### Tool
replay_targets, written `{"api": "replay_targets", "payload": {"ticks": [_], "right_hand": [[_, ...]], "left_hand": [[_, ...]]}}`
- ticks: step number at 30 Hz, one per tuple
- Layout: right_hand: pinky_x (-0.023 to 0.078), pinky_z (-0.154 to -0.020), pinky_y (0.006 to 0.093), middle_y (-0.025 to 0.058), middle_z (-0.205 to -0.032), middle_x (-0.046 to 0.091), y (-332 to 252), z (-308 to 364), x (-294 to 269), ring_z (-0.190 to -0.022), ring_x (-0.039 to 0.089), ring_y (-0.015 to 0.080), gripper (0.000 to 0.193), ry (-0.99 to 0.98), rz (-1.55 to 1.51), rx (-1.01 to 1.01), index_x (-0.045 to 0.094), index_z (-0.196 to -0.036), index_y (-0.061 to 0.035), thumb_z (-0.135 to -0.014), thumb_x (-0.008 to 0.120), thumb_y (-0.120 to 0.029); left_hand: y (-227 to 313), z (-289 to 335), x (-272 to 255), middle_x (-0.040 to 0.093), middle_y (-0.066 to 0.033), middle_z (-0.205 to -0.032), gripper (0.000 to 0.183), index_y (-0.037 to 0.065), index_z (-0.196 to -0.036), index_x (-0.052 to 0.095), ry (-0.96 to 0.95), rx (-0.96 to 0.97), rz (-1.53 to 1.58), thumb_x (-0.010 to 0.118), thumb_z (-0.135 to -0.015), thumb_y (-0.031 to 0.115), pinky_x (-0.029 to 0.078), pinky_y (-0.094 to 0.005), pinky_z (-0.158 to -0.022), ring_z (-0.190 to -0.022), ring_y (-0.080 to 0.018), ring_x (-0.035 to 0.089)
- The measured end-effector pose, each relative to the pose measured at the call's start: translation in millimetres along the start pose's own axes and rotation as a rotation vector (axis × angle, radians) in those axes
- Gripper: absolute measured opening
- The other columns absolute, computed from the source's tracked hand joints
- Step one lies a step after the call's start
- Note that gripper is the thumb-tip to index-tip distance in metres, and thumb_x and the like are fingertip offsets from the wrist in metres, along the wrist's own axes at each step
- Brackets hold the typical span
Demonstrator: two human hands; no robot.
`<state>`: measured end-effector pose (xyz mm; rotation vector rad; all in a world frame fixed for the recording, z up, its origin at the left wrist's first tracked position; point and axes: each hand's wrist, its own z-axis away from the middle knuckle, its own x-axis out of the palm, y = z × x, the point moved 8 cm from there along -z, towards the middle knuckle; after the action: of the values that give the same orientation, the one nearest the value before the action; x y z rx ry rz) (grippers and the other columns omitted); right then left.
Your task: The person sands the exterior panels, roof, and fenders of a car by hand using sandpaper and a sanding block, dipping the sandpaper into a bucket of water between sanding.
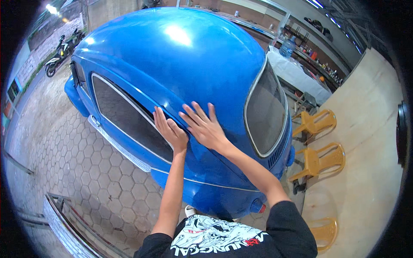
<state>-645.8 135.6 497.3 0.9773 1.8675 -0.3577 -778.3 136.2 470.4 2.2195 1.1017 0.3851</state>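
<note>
A rounded blue car (172, 64) fills the middle of the view, its paint glossy. My right hand (205, 128) lies on the blue body between the side window (129, 112) and the rear window (269, 112), fingers spread. Just left of it, my left hand (173, 132) is stretched out with its fingers straight and close together, at the raised roof edge above the side window. A dark line runs along that edge beside the left fingertips. Neither hand shows anything held; the palms are hidden.
Yellow plastic chairs (320, 162) stand along a pale wall panel (361, 129) at right. Behind the car is a covered table (297, 75) with a large water bottle (287, 46). A motorbike (60, 56) is parked far left on hexagonal paving (94, 172). A metal frame (71, 228) lies near left.
</note>
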Motion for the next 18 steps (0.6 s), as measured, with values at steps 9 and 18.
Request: {"api": "replay_targets", "payload": {"ticks": [9, 18], "right_hand": [[-0.011, -0.119, 0.0637, 0.0027, -0.171, 0.01, -7, -68, 11, -0.158, 0.0, 0.0272, 0.056, 0.169, -0.071, -0.001, 0.031, -0.159, -0.0281, -0.106, 0.045, -0.035], [-0.01, -0.118, 0.0663, 0.0086, -0.17, 0.014, -5, -28, 7, -0.157, 0.0, 0.0328, 0.06, 0.129, 0.076, 0.036, 0.034, -0.158, -0.0234, -0.102, 0.05, -0.038]], "left_hand": [[-5, -2, 2, 0.043, -0.0299, -0.151, 0.053, -0.011, -0.15, 0.034, 0.032, 0.0, 0.015, 0.034, -0.107, 0.02, 0.029, -0.0507, -0.116, -0.14, -0.0443, 0.04], [-7, 1, 0, 0.045, -0.0268, -0.151, 0.052, -0.008, -0.147, 0.041, 0.044, -0.032, -0.005, 0.039, -0.101, 0.014, 0.028, -0.0518, -0.118, -0.142, -0.044, 0.038]]}}
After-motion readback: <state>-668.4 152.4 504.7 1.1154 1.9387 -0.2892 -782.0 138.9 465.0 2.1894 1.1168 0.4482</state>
